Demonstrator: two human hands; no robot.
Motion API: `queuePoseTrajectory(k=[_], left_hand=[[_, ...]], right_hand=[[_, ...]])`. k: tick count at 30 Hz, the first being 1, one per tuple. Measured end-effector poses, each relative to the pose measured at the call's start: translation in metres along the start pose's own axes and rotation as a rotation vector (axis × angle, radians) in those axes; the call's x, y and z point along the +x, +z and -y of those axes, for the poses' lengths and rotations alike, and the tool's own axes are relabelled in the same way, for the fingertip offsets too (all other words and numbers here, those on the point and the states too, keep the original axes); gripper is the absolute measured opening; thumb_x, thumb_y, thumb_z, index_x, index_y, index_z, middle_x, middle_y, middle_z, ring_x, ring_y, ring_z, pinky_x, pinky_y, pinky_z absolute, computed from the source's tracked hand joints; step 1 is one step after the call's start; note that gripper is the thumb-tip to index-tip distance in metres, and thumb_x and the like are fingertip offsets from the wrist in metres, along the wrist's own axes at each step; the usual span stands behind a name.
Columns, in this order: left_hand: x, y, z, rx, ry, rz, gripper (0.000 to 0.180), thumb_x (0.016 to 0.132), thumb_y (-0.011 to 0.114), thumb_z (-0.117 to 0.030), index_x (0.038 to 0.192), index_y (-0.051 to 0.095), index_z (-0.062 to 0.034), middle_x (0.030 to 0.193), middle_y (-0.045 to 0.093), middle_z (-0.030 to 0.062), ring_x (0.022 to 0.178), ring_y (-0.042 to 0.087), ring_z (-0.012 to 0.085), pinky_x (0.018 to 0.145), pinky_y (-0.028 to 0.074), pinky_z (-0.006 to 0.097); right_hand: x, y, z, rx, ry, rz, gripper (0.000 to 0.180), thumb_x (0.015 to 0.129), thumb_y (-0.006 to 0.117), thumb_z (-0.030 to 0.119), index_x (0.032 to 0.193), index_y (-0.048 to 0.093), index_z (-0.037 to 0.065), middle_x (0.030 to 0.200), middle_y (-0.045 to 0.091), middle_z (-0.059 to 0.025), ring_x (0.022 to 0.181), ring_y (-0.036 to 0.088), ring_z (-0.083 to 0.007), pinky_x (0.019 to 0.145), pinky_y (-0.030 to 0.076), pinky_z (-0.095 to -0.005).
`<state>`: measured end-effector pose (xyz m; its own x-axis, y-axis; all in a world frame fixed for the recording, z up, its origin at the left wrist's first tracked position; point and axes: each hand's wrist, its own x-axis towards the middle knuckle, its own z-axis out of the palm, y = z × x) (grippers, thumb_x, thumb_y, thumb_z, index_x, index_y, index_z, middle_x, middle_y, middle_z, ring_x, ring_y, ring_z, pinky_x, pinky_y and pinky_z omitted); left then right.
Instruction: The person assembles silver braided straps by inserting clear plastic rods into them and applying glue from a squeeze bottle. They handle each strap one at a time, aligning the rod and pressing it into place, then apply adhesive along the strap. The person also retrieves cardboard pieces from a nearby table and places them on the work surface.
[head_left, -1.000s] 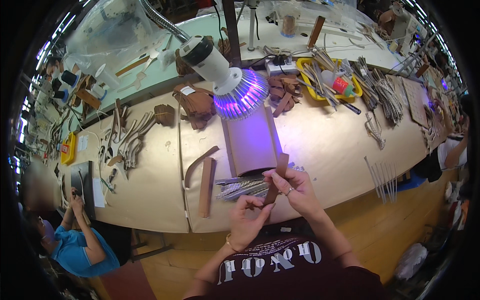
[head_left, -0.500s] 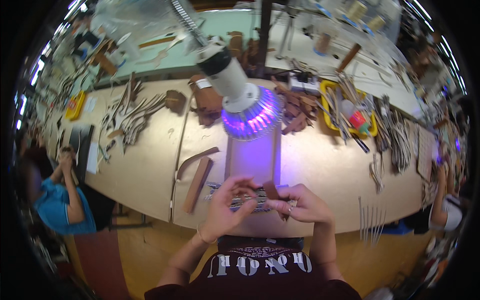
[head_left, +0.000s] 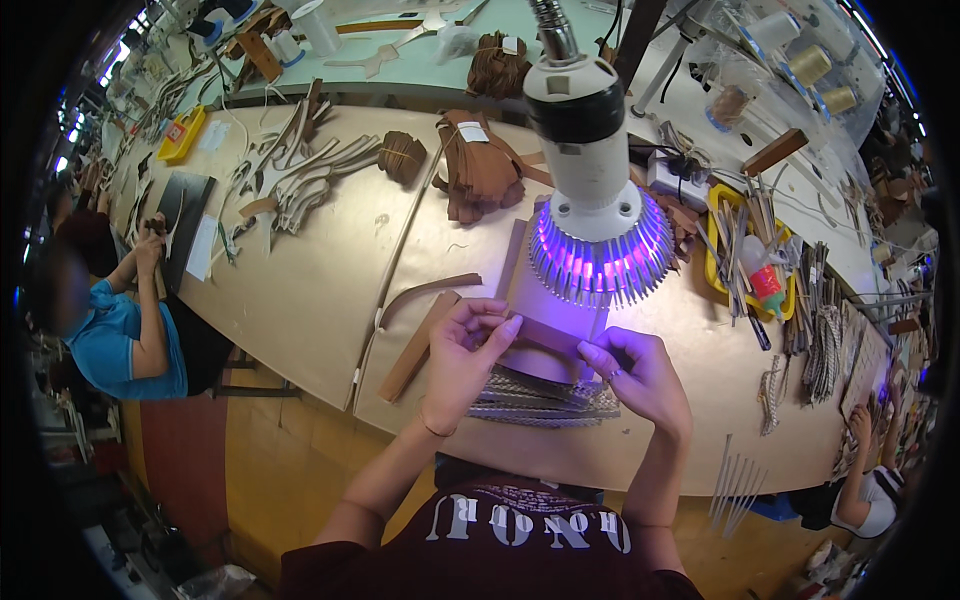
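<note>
Head view. You hold a brown leather strip (head_left: 545, 335) between both hands, just under the purple-lit lamp head (head_left: 598, 245). Your left hand (head_left: 462, 352) pinches the strip's left end, thumb and fingertips closed on it. Your right hand (head_left: 640, 372) grips the right end, index finger lying along the strip's edge; a ring shows on one finger. The strip is lifted just above the surface (head_left: 330, 300), near its near edge and roughly level.

Directly below your hands lies a fanned stack of silvery-grey woven strips (head_left: 540, 405), resting on the surface. Under the lamp a flat brown rectangular board (head_left: 520, 285) lies on the surface. Left of your left hand, a long brown strip (head_left: 415, 348) lies at an angle, with a curved brown strip (head_left: 425, 290) just beyond it.

Far right: a yellow tray (head_left: 715, 235) holds sticks and a red-capped bottle (head_left: 768, 285). Far centre: bundled brown pieces (head_left: 478, 170). At far left, a person in a blue shirt (head_left: 110, 335) sits at the surface's left end.
</note>
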<state>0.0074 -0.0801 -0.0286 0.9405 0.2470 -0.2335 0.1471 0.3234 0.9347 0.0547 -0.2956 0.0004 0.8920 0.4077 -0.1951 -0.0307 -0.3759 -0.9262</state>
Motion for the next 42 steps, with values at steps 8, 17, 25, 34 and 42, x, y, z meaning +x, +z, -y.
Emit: queuePoseTrajectory(k=[8, 17, 25, 34, 42], left_hand=[[0.012, -0.005, 0.042, -0.019, 0.047, -0.103, 0.017, 0.090, 0.070, -0.004, 0.105, 0.061, -0.0018, 0.088, 0.063, 0.0003, 0.080, 0.057, 0.0053, 0.074, 0.046, 0.020], [0.015, -0.023, 0.048, 0.472, 0.432, -0.238, 0.015, 0.086, 0.070, -0.005, 0.100, 0.064, -0.0032, 0.089, 0.061, 0.0020, 0.078, 0.054, 0.0105, 0.070, 0.044, 0.024], [0.031, -0.081, 0.019, 1.091, 0.445, -0.174, 0.032, 0.082, 0.075, -0.019, 0.108, 0.067, -0.0036, 0.100, 0.065, 0.0117, 0.090, 0.063, 0.0287, 0.078, 0.050, 0.038], [0.032, -0.088, 0.038, 1.120, 0.268, -0.095, 0.043, 0.077, 0.078, -0.016, 0.115, 0.063, -0.0017, 0.108, 0.060, 0.0147, 0.098, 0.061, 0.0340, 0.086, 0.049, 0.041], [0.027, -0.090, 0.041, 1.069, 0.290, -0.060, 0.045, 0.079, 0.076, -0.015, 0.119, 0.062, -0.0007, 0.109, 0.059, 0.0165, 0.098, 0.059, 0.0351, 0.087, 0.049, 0.042]], right_hand=[[0.013, 0.011, -0.028, 0.100, 0.151, -0.050, 0.029, 0.092, 0.072, 0.026, 0.082, 0.067, -0.002, 0.063, 0.057, 0.0032, 0.055, 0.044, -0.0046, 0.050, 0.036, -0.0237], [0.004, 0.019, -0.061, 0.003, 0.116, -0.358, 0.039, 0.087, 0.076, 0.025, 0.114, 0.058, 0.004, 0.099, 0.062, -0.0045, 0.088, 0.056, -0.0125, 0.077, 0.045, -0.0267], [-0.027, 0.028, -0.015, -0.358, -0.277, -0.412, 0.038, 0.081, 0.077, 0.017, 0.116, 0.063, 0.009, 0.101, 0.058, -0.0065, 0.091, 0.057, -0.0212, 0.078, 0.048, -0.0341], [-0.023, 0.061, -0.042, -0.803, -0.653, -0.268, 0.054, 0.074, 0.070, 0.003, 0.126, 0.067, 0.021, 0.100, 0.053, -0.0070, 0.073, 0.058, -0.0176, 0.060, 0.053, -0.0303], [-0.038, 0.063, -0.057, -0.742, -0.757, -0.210, 0.053, 0.077, 0.065, -0.001, 0.128, 0.065, 0.008, 0.087, 0.055, -0.0049, 0.068, 0.058, -0.0165, 0.054, 0.051, -0.0300]])
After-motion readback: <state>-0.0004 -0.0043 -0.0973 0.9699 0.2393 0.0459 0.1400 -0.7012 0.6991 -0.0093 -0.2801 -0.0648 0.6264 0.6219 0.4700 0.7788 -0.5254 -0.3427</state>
